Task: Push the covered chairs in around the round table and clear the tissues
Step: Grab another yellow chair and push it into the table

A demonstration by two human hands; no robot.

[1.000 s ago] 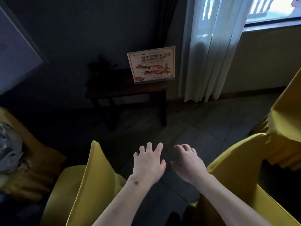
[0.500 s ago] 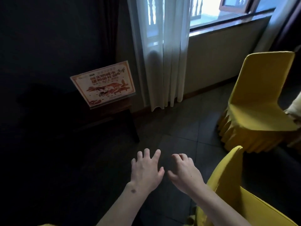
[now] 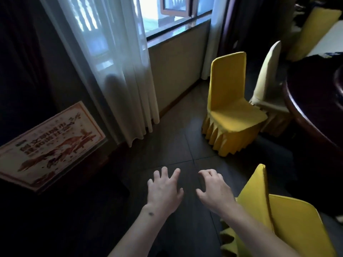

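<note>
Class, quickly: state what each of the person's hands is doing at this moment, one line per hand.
Left hand: open, fingers spread, holding nothing.
Right hand: open, fingers loosely curled, holding nothing.

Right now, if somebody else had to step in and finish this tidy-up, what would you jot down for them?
Hands: left hand and right hand both hover over the floor, fingers loosely spread, no grip on anything.

Things: the round table is at the right edge. One yellow covered chair stands clear of it on the floor by the window. A cream covered chair sits closer to the table. A second yellow chair is right beside the right arm.

Done: cannot tell from this view.

Left: push those chairs in. No tissues are in view, so look for them.
</note>
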